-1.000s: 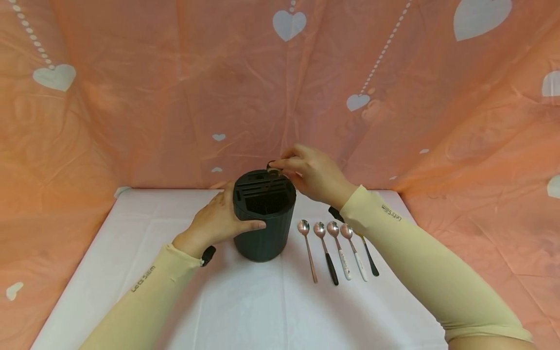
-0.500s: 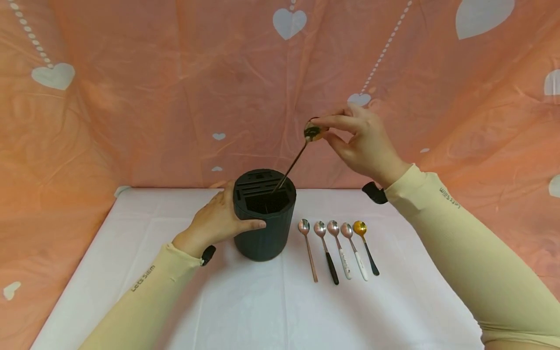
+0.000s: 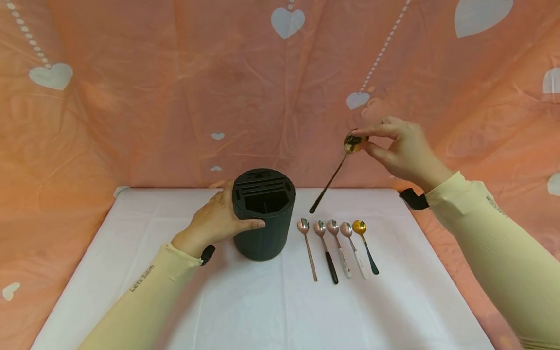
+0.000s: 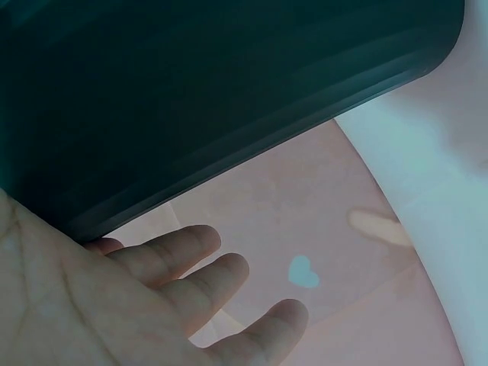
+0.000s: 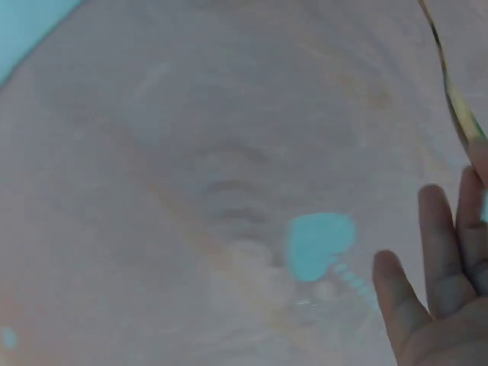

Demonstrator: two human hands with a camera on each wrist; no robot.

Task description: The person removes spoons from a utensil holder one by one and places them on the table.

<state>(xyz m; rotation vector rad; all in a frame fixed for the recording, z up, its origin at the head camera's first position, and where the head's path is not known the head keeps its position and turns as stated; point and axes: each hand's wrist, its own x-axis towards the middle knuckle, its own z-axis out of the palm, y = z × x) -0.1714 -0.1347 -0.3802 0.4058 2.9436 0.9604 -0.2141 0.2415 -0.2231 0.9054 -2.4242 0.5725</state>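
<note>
My right hand [image 3: 404, 150] pinches a gold spoon [image 3: 334, 175] by its bowl, up in the air right of the holder. Its long thin handle slants down and left, with the tip above the table's back part. In the right wrist view part of that spoon [image 5: 441, 57] shows at the upper right edge. With thumb across the front and fingers round the far side, my left hand [image 3: 214, 218] holds a dark, round utensil holder [image 3: 262, 238] upright on the table. Slots and a larger opening show in its top. The left wrist view shows the holder's side [image 4: 229, 91] beyond extended fingers [image 4: 221, 282].
Several spoons lie side by side right of the holder: a copper one [image 3: 309, 250], one with a black handle [image 3: 331, 267], white-handled ones [image 3: 344, 262] and a gold-bowled one [image 3: 359, 227]. A white cloth [image 3: 245, 306] covers the table. An orange curtain [image 3: 175, 97] hangs behind.
The right hand has drawn the gold spoon up out of the holder's top and carried it to the right. My left hand and the holder stay in place.
</note>
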